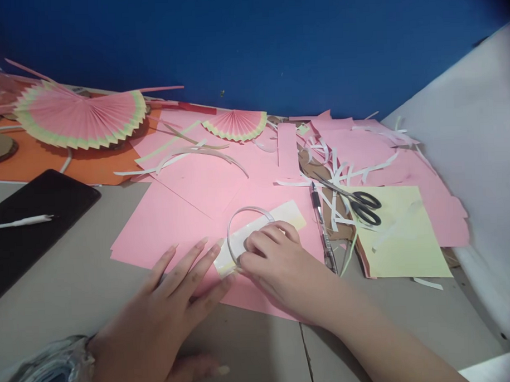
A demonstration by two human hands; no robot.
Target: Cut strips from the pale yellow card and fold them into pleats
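Table (264, 346): While the far edge is closed off by a blue wall (250, 46) and the right by a white panel (480, 166), grey surface is exposed along the near edge.
Strip (240, 243): laid on pink paper (151, 228) near the table's middle, partly hidden by the right hand (278, 262).
Ring (228, 236): seen over the strip, its right side covered.
Left wrist: bordered by a shiny bundle (47, 371), cut off, hard to make out.
Right hand: curled, the ring pinched.
Left hand (158, 306): released, fingers spread beside the strip.

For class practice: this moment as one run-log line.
left hand: spread, partly over pink paper; right hand: curled at ring, over pale strip; scissors: partly on yellow paper
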